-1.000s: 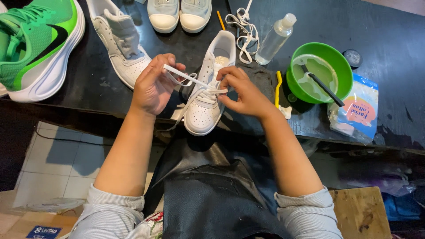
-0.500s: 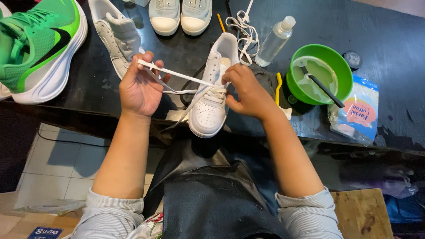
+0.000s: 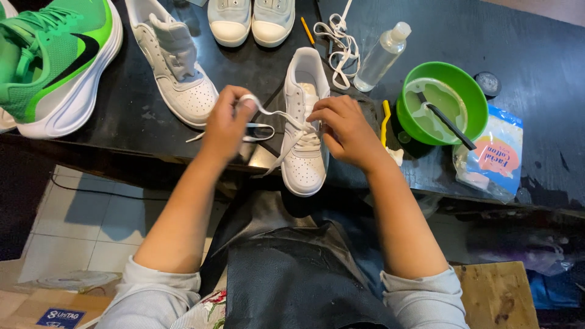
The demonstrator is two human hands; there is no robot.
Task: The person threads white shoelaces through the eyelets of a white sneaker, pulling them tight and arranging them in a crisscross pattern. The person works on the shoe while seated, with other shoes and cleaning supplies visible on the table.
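Our left hand (image 3: pixel 225 122) has drawn inward, pinching the white lace (image 3: pixel 271 113) taut, while our right hand (image 3: pixel 344 128) grips the white sneaker (image 3: pixel 304 146) beneath it to steady the eyelets.

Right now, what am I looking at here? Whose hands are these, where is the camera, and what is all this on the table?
There is no machine: a person wears a camera on the head, looking down at their own arms and lap. The left hand pinches a white shoelace and holds it to the side. The right hand rests on a white sneaker at the edge of a black table. Around it lie a second white sneaker, a green running shoe, a pale pair of shoes, a loose lace, a clear bottle, a green bowl of liquid with a dark brush, and a plastic packet.
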